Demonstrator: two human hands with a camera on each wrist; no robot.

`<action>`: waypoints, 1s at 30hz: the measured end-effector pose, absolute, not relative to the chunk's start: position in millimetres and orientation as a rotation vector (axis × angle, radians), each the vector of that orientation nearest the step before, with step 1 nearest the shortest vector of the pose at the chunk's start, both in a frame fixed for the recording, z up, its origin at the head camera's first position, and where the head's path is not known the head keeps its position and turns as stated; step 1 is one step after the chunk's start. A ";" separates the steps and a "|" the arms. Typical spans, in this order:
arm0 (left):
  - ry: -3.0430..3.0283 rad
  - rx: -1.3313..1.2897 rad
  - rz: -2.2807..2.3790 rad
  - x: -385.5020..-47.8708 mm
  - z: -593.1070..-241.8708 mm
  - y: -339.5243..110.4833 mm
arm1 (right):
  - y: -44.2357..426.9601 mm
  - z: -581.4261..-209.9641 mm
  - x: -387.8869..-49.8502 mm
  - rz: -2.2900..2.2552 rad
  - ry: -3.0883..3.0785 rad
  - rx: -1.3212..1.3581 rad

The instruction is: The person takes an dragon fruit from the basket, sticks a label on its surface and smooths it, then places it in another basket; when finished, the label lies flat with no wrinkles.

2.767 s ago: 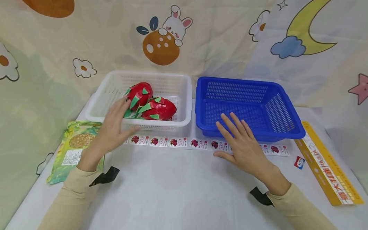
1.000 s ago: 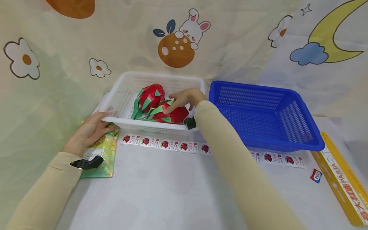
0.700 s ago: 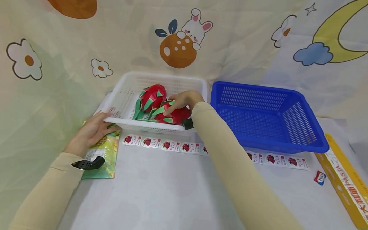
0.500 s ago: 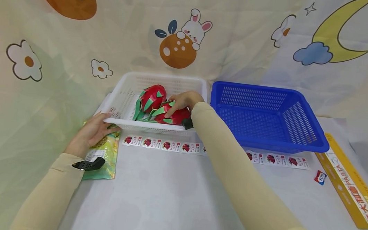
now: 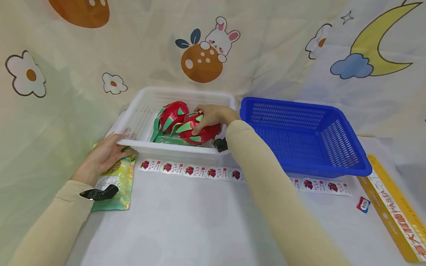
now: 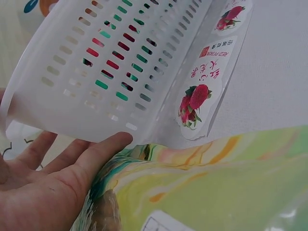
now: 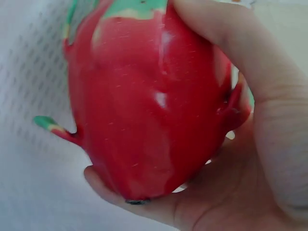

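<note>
My right hand grips a red model dragon fruit with green leaf tips, inside the white plastic basket. In the right wrist view, thumb and fingers wrap around this dragon fruit from either side. A second dragon fruit lies just left of it, with green stalk parts below. My left hand touches the white basket's front left corner, fingers largely straight, above a green-yellow printed bag. In the left wrist view, the hand lies against the basket's perforated wall.
A blue basket stands right of the white one. A strip of dragon fruit stickers runs in front of both. Farther right lie a small red-and-blue packet and a yellow pasta box. A printed cloth hangs behind.
My right hand has moved from over the blue basket into the white one and taken hold of the right dragon fruit, which has just tilted slightly. My left hand has come to the basket's corner.
</note>
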State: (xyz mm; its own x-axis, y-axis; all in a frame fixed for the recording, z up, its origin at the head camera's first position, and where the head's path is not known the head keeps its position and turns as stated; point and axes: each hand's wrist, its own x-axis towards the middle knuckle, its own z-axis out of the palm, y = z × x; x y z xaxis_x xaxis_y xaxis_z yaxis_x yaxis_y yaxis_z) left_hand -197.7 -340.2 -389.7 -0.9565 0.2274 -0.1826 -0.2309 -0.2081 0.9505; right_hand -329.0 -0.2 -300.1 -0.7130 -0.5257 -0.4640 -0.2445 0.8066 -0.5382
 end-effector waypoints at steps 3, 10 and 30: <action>1.781 -0.015 2.224 -197.1 -387.8 -339.5 | 15.5 -286.9 -324.2 -0.579 2.474 -0.682; 1.801 0.041 2.206 -198.4 -386.6 -342.5 | 66.5 -249.7 -286.6 -0.737 2.543 -0.832; 1.696 0.102 2.237 -198.4 -392.9 -344.6 | 196.8 -349.9 -82.1 -1.093 2.558 -0.441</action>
State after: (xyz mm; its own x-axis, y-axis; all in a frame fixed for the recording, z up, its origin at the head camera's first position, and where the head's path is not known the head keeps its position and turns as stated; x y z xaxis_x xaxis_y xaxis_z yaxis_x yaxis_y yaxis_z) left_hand -198.4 -344.6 -392.9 -0.9427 0.3024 -0.1407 -0.2171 -0.2361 0.9472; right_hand -82.1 196.8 -349.9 -0.9000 -0.4007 -0.1718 -0.1527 0.6589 -0.7365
